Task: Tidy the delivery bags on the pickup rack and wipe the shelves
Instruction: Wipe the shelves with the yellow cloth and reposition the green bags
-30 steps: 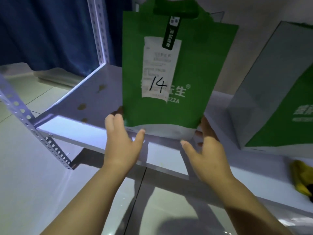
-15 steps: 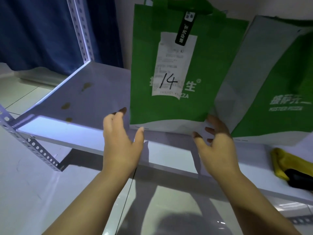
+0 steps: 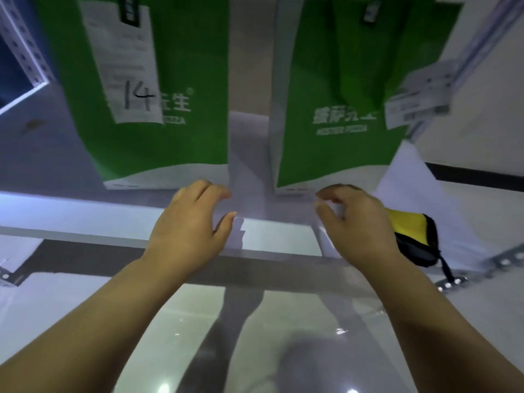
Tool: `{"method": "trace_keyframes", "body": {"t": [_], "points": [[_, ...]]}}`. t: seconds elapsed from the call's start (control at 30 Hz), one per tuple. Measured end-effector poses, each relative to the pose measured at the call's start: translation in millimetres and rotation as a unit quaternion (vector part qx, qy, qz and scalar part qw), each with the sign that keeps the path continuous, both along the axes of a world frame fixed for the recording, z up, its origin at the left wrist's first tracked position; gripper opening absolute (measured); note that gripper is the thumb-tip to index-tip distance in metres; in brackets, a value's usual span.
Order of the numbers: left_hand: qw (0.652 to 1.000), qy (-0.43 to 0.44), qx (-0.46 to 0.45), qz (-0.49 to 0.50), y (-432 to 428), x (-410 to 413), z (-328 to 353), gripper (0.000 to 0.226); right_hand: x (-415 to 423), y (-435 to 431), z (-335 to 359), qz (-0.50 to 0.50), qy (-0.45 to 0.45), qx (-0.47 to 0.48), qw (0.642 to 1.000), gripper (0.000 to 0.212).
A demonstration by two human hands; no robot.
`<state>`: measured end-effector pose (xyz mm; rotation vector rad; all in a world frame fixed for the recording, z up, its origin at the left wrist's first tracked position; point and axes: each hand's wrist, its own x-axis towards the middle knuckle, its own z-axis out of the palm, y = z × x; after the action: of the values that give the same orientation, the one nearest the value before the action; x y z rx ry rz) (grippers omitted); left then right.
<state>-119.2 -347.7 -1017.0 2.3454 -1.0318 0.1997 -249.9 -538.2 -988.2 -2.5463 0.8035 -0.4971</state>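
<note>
Both bags stand upright on the shelf (image 3: 71, 214), long axis vertical and printed faces toward the camera. The bag marked 14 (image 3: 192, 143) is at upper left and the second bag (image 3: 340, 80) at upper right, with a gap between them. The left grip (image 3: 190, 222) and right grip (image 3: 357, 222) hover just before the bags' bases, fingers loosely curled, holding nothing. The second bag shows its grey side, so it probably wants squaring. The yellow cloth (image 3: 411, 231) at right can then wipe the stained shelf.
</note>
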Motion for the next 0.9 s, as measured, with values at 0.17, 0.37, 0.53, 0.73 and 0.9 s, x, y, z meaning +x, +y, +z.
{"method": "trace_keyframes", "body": {"t": [0.17,0.37,0.53,0.73,0.9], "points": [[0.999,-0.011,0.013,-0.028,-48.2,-23.6,-0.3,0.032,-27.6,-49.8,2.3,-0.072,0.033,-0.007,0.997,0.032],[0.999,-0.001,0.016,-0.044,-82.8,-41.2,-16.6,0.033,-55.7,-93.4,-31.8,-0.076,0.256,-0.011,0.964,0.07],[0.999,0.005,0.0,-0.041,-90.4,-48.3,-21.5,0.033,-54.9,-94.1,-46.1,-0.058,0.251,-0.061,0.964,0.072],[0.999,-0.007,0.019,-0.03,-63.8,-47.6,-20.4,0.03,-56.9,-83.4,-49.7,-0.054,0.18,-0.101,0.977,0.071],[0.999,-0.002,0.046,0.0,-24.1,-40.1,-14.2,0.031,-49.1,-48.2,-43.3,-0.006,0.122,-0.046,0.991,0.062]]}}
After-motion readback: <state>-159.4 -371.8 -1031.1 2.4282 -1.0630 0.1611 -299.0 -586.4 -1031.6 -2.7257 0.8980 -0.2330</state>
